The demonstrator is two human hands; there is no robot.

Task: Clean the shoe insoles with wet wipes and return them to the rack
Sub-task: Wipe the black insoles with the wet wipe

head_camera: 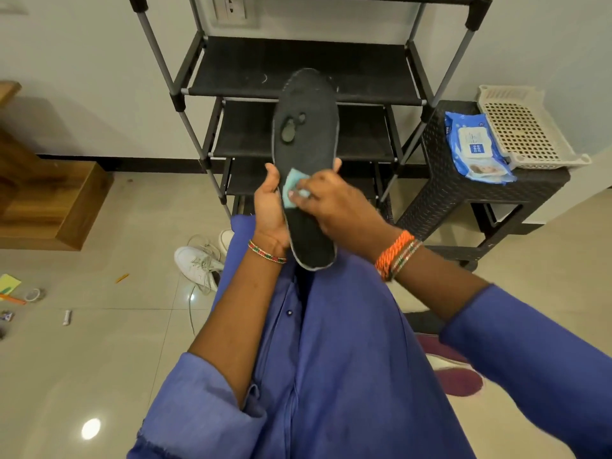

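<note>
Centre of frame: a black shoe rack (298,74) of empty fabric shelves stands against the wall, with a dark woven side table (463,193) at right carrying a perforated tray (526,127) and a blue pack of wet wipes (477,144). Before the rack, the dark insole (306,134) is held upright, toe upward, heel near the lap. The left hand (270,207) grips its left edge, thumb on the front and fingertips showing at the right edge; the right hand (334,207) presses a folded pale-blue wipe (291,190) against the mid-sole with curled fingers. A pale stain near the toe is not yet reached. Likely risks: the flexible insole may buckle under pressure, or the small wipe may slip from the fingers. White sneakers (198,263) lie on the floor at lower left, between the person and the rack's lower shelves.
</note>
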